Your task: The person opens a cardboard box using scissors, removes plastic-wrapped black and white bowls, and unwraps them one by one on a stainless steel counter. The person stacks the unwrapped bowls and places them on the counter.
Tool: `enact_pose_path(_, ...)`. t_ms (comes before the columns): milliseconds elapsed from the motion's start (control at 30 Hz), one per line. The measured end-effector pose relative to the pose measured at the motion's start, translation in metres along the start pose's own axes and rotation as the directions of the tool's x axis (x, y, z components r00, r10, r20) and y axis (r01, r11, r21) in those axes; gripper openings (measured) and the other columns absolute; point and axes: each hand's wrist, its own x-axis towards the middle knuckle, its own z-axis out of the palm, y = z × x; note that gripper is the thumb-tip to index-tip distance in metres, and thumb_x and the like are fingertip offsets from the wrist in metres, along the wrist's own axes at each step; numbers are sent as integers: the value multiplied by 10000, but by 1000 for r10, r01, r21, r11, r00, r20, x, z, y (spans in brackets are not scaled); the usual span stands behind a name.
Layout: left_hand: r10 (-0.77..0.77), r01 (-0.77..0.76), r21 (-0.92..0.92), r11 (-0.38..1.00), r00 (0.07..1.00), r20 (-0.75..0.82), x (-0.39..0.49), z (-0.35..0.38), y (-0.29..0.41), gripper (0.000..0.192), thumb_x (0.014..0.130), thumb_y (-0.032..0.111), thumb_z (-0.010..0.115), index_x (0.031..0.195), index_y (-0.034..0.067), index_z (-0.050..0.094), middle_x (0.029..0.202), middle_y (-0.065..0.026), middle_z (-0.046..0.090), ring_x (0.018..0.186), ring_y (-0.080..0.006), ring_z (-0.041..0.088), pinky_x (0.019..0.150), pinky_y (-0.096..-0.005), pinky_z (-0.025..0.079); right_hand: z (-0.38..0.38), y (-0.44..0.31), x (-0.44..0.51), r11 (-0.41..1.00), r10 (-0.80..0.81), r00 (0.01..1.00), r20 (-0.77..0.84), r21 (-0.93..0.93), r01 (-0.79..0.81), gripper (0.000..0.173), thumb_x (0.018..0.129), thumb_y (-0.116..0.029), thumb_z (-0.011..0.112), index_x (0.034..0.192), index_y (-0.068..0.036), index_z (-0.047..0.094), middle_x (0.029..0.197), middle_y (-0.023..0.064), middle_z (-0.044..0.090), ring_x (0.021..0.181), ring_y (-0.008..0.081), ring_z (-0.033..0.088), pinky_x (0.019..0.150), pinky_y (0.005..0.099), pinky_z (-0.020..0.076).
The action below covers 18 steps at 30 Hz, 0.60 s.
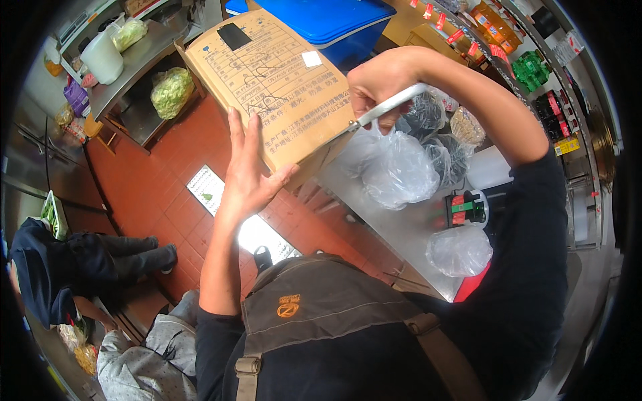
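A brown cardboard box (296, 95) is in front of me, tilted, its printed label face turned up. My left hand (248, 170) holds its near left corner, fingers spread over the face and thumb along the near edge. At the box's right edge, my right hand (383, 87) grips a white-handled tool (393, 104). A small rivet shows where the tool meets the cardboard; its working end is hidden, so I cannot tell its exact kind. Knotted clear plastic bags (398, 165) lie just beyond the tool, on a steel worktable (371, 215).
Behind the box stands a blue lidded cooler (331, 25). Shelves with bottles (531, 70) line the right side. A steel table (135, 60) with bagged cabbage is at the upper left. Two other people (55, 270) work at lower left. A white mat (266, 238) lies on the red tile floor (165, 200).
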Motion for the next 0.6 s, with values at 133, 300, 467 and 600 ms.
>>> enact_pose_path(133,-86,89,-100,991,996,34,1,-2,6,1043,848,295,887,1659,-36,319,1745,-384,-22,1604,-501,243,1184,-488,478,30,-2,-66,989,-126,968,-215,52,140,364,753,-98,920,1083,-25,783,787,52,743,605,112,648,517,297,499)
enact_pose_path(300,-45,33,-78,996,986,-158,2,18,21,660,920,162,776,1531,28,566,1734,-403,47,1586,-565,250,1254,-556,360,192,66,-55,979,-53,888,-456,150,136,384,775,-177,943,1087,-39,766,839,73,775,679,149,684,618,331,533)
enact_pose_path(467,281,-201,340,919,937,-206,-8,49,33,466,924,-44,660,1356,118,723,1638,-263,456,1564,-521,351,1261,-658,252,447,151,83,817,440,884,-160,479,-320,560,739,-448,970,1034,-28,746,912,170,773,801,303,736,715,454,561)
enact_pose_path(600,422,-335,484,808,903,-80,-12,57,32,525,816,-20,731,1321,123,735,1548,-141,602,1559,-492,374,1189,-764,232,602,190,140,501,859,384,-339,711,-493,485,769,-407,925,1020,-26,762,1040,230,774,992,428,749,840,518,588)
